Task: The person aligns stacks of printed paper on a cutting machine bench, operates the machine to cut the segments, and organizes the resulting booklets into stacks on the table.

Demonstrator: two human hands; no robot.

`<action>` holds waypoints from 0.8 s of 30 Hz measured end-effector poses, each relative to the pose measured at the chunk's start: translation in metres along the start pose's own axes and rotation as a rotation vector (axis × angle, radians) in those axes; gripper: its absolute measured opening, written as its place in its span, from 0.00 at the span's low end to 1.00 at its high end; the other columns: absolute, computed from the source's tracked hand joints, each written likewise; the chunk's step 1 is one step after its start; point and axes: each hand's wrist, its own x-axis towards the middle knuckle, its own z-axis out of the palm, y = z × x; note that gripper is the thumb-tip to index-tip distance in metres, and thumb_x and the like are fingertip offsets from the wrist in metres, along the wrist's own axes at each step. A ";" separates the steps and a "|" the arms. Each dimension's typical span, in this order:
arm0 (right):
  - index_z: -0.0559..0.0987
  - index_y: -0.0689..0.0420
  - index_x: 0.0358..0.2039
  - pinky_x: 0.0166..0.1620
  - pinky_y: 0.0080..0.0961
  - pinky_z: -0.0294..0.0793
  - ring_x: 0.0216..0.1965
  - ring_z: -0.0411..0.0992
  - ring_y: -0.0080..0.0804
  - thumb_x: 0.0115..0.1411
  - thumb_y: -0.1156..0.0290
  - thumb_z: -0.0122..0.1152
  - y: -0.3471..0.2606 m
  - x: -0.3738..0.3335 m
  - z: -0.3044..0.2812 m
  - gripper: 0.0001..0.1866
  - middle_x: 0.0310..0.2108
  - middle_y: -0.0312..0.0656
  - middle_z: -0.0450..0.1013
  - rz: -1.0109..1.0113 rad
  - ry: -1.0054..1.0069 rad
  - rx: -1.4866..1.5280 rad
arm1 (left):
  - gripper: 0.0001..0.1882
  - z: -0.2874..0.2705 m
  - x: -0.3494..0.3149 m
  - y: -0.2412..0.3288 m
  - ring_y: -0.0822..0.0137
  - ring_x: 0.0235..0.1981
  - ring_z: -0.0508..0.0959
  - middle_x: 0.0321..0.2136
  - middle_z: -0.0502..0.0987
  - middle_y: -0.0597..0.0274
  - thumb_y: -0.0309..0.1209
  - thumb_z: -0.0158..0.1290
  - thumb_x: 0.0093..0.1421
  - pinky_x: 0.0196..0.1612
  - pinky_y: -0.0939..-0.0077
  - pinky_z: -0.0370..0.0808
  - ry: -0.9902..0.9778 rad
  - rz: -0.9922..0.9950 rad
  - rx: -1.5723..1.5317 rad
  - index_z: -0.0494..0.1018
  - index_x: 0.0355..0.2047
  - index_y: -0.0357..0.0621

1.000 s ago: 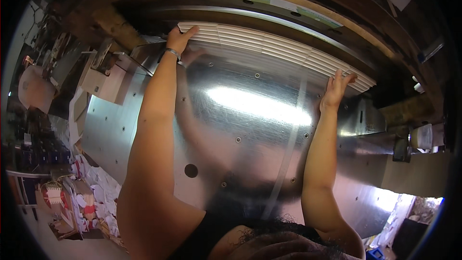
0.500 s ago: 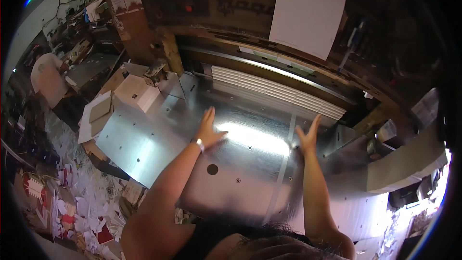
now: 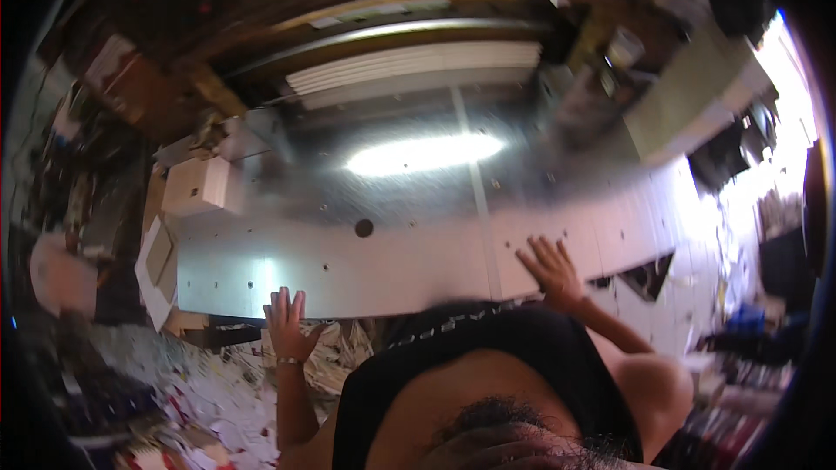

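Note:
A broad, shiny metal machine table point(image 3: 418, 252) lies before me, with a round dark hole and small studs in its surface. My left hand point(image 3: 290, 326) is at the front edge of the table on the left, empty, fingers spread. Whether it touches the edge, I cannot tell. My right hand point(image 3: 550, 271) lies over the front part of the table on the right, its fingers stretched out and nothing in them. At the back of the table, far from both hands, a stack of white paper strips point(image 3: 418, 68) rests under a metal bar point(image 3: 392, 32).
A stack of white paper or card point(image 3: 196, 187) stands on the table's left side. On the right is a larger pale stack point(image 3: 692, 100). Paper scraps point(image 3: 235, 392) cover the floor at the lower left. Another person point(image 3: 65, 274) is at the far left.
Both hands have drawn back from the middle of the table toward its front edge, the left one also moving leftward. My view has turned and tilted downward.

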 end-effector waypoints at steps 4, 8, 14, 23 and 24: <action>0.56 0.46 0.67 0.68 0.55 0.42 0.69 0.47 0.50 0.40 0.55 0.76 0.015 -0.023 0.000 0.55 0.68 0.49 0.50 0.099 0.052 -0.081 | 0.49 0.012 0.013 -0.007 0.44 0.67 0.54 0.66 0.55 0.49 0.52 0.67 0.41 0.65 0.42 0.52 0.037 0.022 0.014 0.62 0.62 0.50; 0.55 0.47 0.68 0.69 0.55 0.40 0.70 0.45 0.51 0.40 0.57 0.75 0.016 -0.030 -0.008 0.55 0.68 0.51 0.49 0.076 0.010 -0.051 | 0.48 0.010 0.011 -0.010 0.44 0.66 0.55 0.65 0.57 0.47 0.50 0.67 0.41 0.65 0.41 0.52 0.109 0.099 0.001 0.62 0.62 0.46; 0.54 0.50 0.67 0.69 0.56 0.39 0.70 0.44 0.56 0.40 0.69 0.70 0.017 -0.034 -0.008 0.53 0.68 0.55 0.47 0.022 -0.058 -0.067 | 0.50 0.020 0.007 0.000 0.45 0.66 0.56 0.64 0.59 0.48 0.47 0.68 0.36 0.64 0.40 0.52 0.232 0.056 -0.002 0.63 0.61 0.52; 0.55 0.51 0.67 0.68 0.57 0.40 0.69 0.44 0.56 0.47 0.67 0.65 0.025 -0.031 0.012 0.46 0.67 0.55 0.50 0.006 0.048 -0.154 | 0.51 0.015 0.008 0.003 0.44 0.66 0.55 0.65 0.58 0.48 0.44 0.68 0.36 0.65 0.39 0.50 0.218 0.050 0.004 0.60 0.62 0.55; 0.55 0.51 0.67 0.68 0.57 0.40 0.69 0.45 0.56 0.48 0.64 0.65 0.025 -0.031 0.010 0.46 0.67 0.55 0.50 0.016 0.037 -0.133 | 0.51 0.015 0.008 0.004 0.44 0.67 0.55 0.65 0.58 0.48 0.44 0.68 0.36 0.65 0.39 0.50 0.220 0.050 0.001 0.60 0.63 0.55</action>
